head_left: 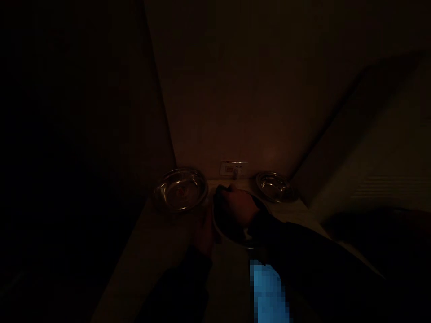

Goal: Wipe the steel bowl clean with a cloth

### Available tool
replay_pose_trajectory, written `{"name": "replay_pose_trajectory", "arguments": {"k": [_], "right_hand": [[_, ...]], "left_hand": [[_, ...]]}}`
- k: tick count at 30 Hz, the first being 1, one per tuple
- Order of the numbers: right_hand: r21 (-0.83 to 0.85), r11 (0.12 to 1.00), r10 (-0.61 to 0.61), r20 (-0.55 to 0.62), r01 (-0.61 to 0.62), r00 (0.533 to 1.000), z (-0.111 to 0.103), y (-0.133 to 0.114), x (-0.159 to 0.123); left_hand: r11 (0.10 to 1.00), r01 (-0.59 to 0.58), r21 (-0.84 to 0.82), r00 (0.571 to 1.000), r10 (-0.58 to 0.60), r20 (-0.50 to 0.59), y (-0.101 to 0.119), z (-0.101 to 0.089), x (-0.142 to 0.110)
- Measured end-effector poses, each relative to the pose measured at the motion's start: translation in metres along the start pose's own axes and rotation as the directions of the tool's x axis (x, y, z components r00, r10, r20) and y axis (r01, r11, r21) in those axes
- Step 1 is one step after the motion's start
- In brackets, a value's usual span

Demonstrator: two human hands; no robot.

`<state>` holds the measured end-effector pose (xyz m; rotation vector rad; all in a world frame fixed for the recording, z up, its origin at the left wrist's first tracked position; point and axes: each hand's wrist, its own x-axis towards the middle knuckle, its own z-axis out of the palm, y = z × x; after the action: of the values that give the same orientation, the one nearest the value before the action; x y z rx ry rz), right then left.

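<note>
The scene is very dark. A round dark vessel (230,226) with a thin pale rim stands on the tabletop between two shiny metal dishes. Over its inside reaches my right hand (240,206), its fingers curled around something dark that looks soft, perhaps a cloth; its kind cannot be made out. My left hand (204,233) is at the vessel's left side, close to or against the rim. Its fingers are lost in shadow, so their pose does not show.
One metal dish (182,208) sits at the table's back left, another metal dish (274,199) at the back right. Behind the vessel, a socket plate (235,168) is set in the wall. A lit blue pixelated patch (269,291) shows below my right forearm.
</note>
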<state>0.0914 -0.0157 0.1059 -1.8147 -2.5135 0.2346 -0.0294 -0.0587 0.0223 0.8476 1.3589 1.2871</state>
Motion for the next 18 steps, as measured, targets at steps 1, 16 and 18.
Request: {"name": "replay_pose_trajectory", "arguments": {"k": [1, 16, 18], "right_hand": [[-0.018, 0.999, 0.028, -0.003, -0.028, 1.000, -0.002, 0.004, 0.002], [0.176, 0.921, -0.369, 0.101, 0.348, 0.924, 0.002, 0.004, -0.025], [0.171, 0.911, -0.399, 0.123, 0.376, 0.909, 0.004, 0.010, -0.028]], "left_hand": [[0.999, 0.042, 0.022, 0.999, -0.042, 0.010, 0.002, 0.001, -0.002], [0.990, 0.095, -0.101, 0.995, -0.093, 0.030, 0.012, 0.002, -0.007], [0.996, 0.062, -0.060, 0.998, -0.060, 0.024, 0.011, 0.003, -0.007]]}}
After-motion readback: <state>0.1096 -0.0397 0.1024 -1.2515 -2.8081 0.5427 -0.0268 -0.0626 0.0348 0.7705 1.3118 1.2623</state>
